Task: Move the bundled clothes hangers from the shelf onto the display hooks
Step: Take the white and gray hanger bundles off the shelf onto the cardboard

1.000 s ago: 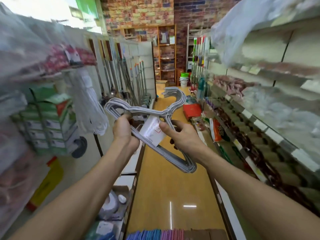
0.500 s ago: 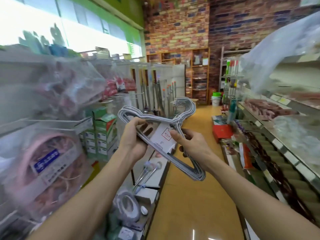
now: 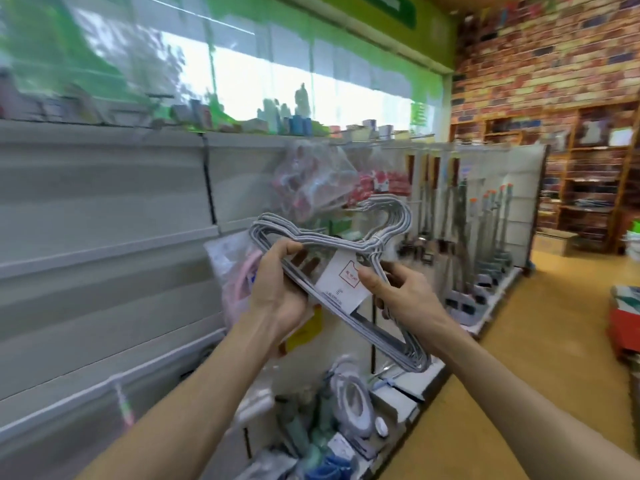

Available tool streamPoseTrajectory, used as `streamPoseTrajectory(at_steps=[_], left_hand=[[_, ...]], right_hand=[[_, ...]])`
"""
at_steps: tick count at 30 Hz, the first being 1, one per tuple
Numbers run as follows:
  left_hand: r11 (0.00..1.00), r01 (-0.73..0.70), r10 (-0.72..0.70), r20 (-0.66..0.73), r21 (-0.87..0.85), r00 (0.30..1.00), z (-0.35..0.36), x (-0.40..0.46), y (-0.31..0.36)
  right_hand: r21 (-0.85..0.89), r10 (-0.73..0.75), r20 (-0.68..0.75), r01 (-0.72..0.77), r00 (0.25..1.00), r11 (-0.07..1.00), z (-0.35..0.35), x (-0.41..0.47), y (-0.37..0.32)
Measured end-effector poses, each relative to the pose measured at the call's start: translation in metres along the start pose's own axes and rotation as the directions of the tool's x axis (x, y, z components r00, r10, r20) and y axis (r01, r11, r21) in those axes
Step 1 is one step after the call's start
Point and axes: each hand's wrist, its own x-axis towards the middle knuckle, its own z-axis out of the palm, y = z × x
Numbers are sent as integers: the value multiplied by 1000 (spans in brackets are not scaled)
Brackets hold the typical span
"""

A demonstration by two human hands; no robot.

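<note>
hanger bundle (image 3: 346,268): grey wire hangers, tied together at the neck, held in the air in front of the shelving, between both hands; tilted, hooks up and to the right, long bottom bar running down to the right
label (image 3: 341,284): white paper tag w/ red print, hanging from the bundle neck, in the middle of the bundle
left hand (image 3: 277,292): fingers curled round the left shoulder of the hanger bundle, thumb on top, fingertips seen through the wires
right hand (image 3: 403,292): grips the bundle on the right side just below the neck; thumb lies on the edge of the label, other fingers behind the wires
shelving (image 3: 104,209): grey panels and shelf edges on the left, blurred
top shelf goods (image 3: 298,123): small boxes and bottles in a row on top of the shelving, below the bright window; too blurred to tell more
plastic bag (image 3: 311,181): clear bag w/ red and pink contents, hanging behind the bundle, above it
pink item in bag (image 3: 239,282): pink ring shape in a clear bag, just left of the left hand
lower shelf (image 3: 398,400): white, w/ coiled hose and small packets on it, below the bundle
mops / brooms (image 3: 485,230): long handles standing in a row, right of the bundle, further back
floor (image 3: 519,358): yellow-brown, shiny
brick wall (image 3: 554,57): coloured bricks, far right, w/ wood shelves below
</note>
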Motion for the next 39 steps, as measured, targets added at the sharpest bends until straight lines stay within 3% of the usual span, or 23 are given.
streamPoseTrajectory(at_steps=[9, 15, 24, 32, 39], left_hand=[[937, -318, 338, -143, 145, 930, -61, -98, 102], [860, -440, 507, -348, 257, 789, -95, -169, 168], [770, -488, 636, -434, 412, 637, -157, -292, 272], [695, -521, 718, -433, 495, 546, -207, -394, 365], [695, -483, 716, -453, 533, 531, -238, -447, 423]], right_hand=[[111, -115, 258, 89, 959, 990, 129, -8, -23], [127, -184, 392, 146, 901, 981, 220, -23, -46], [229, -240, 488, 143, 839, 963, 370, -85, -102], [280, -289, 558, 152, 778, 948, 487, -137, -167], [284, -322, 590, 183, 740, 941, 549, -153, -201]])
